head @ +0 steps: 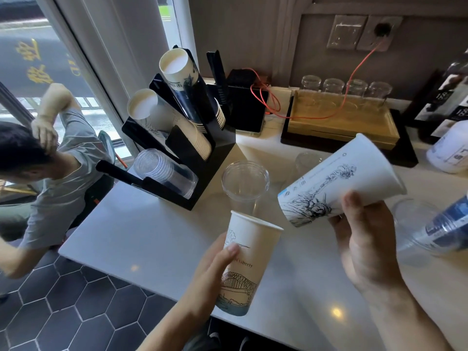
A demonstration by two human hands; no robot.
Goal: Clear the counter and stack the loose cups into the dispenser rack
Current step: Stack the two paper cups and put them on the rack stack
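Observation:
My left hand (pixel 214 264) grips a white paper cup with a bridge drawing (pixel 248 264), held upright above the counter's near edge. My right hand (pixel 364 239) holds a second white paper cup with a statue drawing (pixel 336 181), tilted on its side with the base pointing left. A clear plastic cup (pixel 244 186) stands upright on the white counter (pixel 141 224) just behind the left cup. The black dispenser rack (pixel 202 160) sits at the back left, with stacks of paper cups (pixel 177 69) in its slanted slots and clear cups (pixel 164 171) in the lowest slot.
Another clear cup (pixel 307 160) stands behind the tilted cup. A clear cup with a dark-labelled bottle (pixel 440 224) lies at the right. A wooden tray (pixel 339 122) with glass jars, a black device with an orange cable (pixel 247 110) and a white bottle (pixel 450 150) line the back. A person (pixel 50 168) stands left of the counter.

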